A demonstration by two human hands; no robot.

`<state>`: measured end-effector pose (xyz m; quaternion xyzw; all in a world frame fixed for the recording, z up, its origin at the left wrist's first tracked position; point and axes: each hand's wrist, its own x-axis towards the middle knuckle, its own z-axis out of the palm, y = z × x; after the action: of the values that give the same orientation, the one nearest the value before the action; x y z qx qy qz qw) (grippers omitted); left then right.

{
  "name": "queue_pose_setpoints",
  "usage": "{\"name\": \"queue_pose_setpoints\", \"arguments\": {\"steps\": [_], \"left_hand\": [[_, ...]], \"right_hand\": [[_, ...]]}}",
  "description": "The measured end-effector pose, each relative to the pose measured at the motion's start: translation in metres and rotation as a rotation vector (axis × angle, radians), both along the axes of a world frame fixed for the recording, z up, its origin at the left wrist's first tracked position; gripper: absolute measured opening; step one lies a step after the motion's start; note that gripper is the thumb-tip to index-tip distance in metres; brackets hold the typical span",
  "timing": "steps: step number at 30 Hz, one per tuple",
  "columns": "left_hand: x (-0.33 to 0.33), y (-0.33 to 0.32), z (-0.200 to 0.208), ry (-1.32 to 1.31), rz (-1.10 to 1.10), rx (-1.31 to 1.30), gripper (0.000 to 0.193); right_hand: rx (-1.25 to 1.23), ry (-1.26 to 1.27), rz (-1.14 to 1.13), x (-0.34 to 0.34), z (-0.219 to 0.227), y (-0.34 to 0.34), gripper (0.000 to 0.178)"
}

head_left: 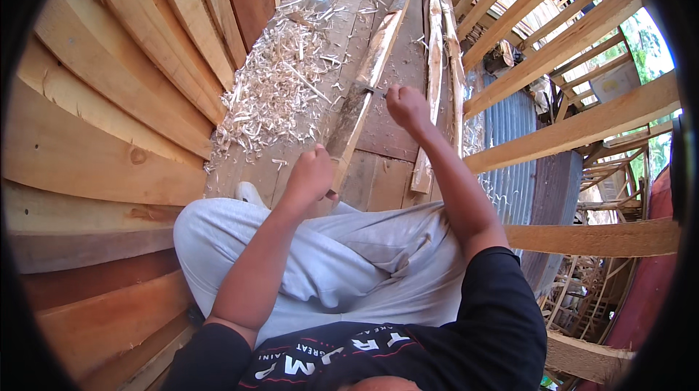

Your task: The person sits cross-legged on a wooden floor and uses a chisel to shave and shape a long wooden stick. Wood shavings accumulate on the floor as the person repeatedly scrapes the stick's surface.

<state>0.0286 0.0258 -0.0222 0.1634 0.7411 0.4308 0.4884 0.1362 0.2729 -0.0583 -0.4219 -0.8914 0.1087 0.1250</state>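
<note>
A long, narrow wooden plank point(362, 92) with rough bark-brown patches and paler cut wood runs away from my lap across the floor. My left hand point(312, 174) is closed around its near end; the fingertips are partly hidden. In my right fist point(408, 108) is a knife, its short dark blade point(373, 90) lying across the plank about midway along. The fist hides the knife's handle. Beside the plank, to the left, pale curled wood shavings point(280, 89) lie in a heap.
Further wooden strips point(432, 92) lie on the plank floor point(386, 180) to the right. A small pale cup-like object point(317, 1) stands beyond the shavings. Stacked boards point(109, 136) line the left side; a slatted wooden railing point(575, 136) borders the right, with corrugated metal sheeting point(507, 129) beyond it.
</note>
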Motion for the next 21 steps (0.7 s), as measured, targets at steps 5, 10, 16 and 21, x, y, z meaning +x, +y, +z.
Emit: {"name": "queue_pose_setpoints", "arguments": {"steps": [5,10,16,21], "left_hand": [[-0.004,-0.005,0.007,0.004,0.035,-0.036,0.054],[0.003,-0.002,0.002,0.005,-0.004,-0.006,0.054],[-0.001,-0.009,0.011,-0.121,0.054,-0.002,0.053],[0.009,-0.004,0.016,-0.085,0.016,-0.009,0.054]], "right_hand": [[-0.176,-0.145,0.063,-0.014,0.037,-0.058,0.057],[-0.115,0.064,-0.047,-0.006,-0.001,-0.003,0.054],[-0.133,-0.089,0.131,-0.009,0.021,-0.036,0.054],[-0.171,0.097,-0.286,0.014,-0.03,0.043,0.064]]}}
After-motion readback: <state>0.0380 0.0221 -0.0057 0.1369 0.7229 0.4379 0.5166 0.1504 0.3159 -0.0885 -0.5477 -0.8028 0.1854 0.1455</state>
